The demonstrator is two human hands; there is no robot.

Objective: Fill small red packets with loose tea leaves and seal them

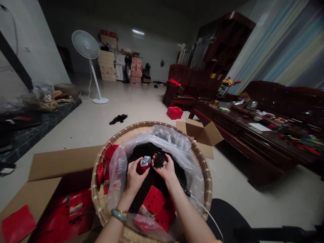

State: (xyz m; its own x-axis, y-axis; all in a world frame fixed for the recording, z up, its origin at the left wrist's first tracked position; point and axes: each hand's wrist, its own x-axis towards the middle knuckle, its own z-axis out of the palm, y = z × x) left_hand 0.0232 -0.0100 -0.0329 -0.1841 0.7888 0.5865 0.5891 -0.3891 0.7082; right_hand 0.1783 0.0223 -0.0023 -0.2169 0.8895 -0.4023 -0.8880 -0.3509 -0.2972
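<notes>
- Red, silver-topped small packet (145,164) sat in the left hand (136,175), pinched between the thumb on its near side and the fingers on its far left.
- Dark, stringy, leaf-like clump (160,160) rested in the upturned right hand (165,168), whose fingers and thumb curled around it as a cup.
- From the left fingertips, the clump lay just to the right, at about the packet's level; the right fingers were nearest to the packet's silvery end.
- The packet's length seemed to run from that end down between the left thumb and fingers, though foreshortening hid how steeply it tilted.
- Beneath both sets of fingers spread a black heap (148,148) inside a clear plastic bag (197,168), within a round woven bamboo basket (208,175).
- Nearer the person than the fingers lay flat red packets (155,199).
</notes>
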